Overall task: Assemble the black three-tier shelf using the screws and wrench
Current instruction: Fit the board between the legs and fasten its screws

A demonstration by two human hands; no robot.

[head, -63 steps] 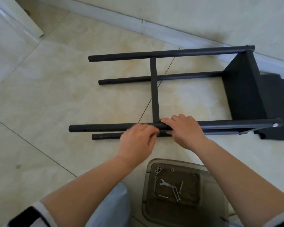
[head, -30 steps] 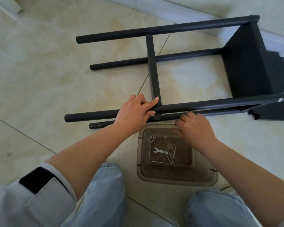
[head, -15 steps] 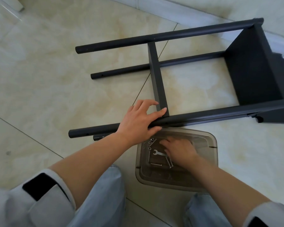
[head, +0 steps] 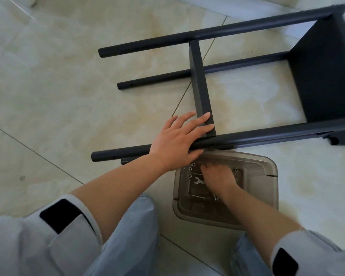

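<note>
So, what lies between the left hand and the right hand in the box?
In the head view, only the box rim and a few small nuts lie between left hand and right hand.

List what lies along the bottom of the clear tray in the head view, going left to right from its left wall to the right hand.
Tray's left wall → small nuts → wrench → right hand, its fingers down among the hardware.

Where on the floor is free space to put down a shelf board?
Bare floor lies left of the open pole ends. Another patch lies right of the tray. Crowded: around the tray, where the right hand reaches beside the wrench.
</note>
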